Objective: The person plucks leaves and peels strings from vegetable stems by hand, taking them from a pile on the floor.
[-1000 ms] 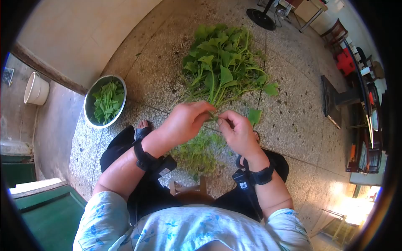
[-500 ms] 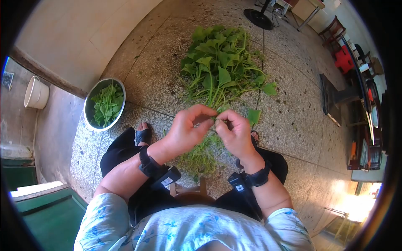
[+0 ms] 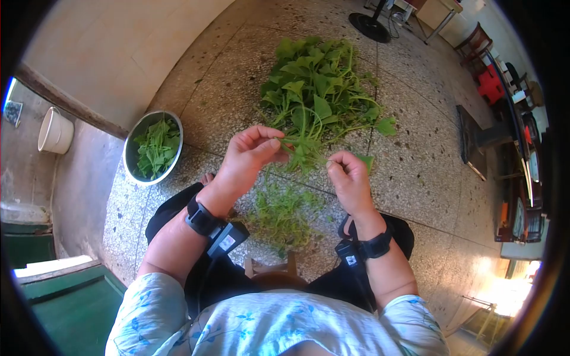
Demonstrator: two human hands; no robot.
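Your left hand (image 3: 252, 148) pinches a thin, leafy green stem (image 3: 304, 153) reaching rightward toward your right hand (image 3: 351, 178), pinched together, whether on anything I cannot tell.

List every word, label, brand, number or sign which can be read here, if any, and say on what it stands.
No text is readable.
White label on the black device at the left wrist: too small and blurred.
Pale label on the other black device, at the right wrist: too small.
Greens in the left hand: no writing seen.
Metal bowl: no writing seen.
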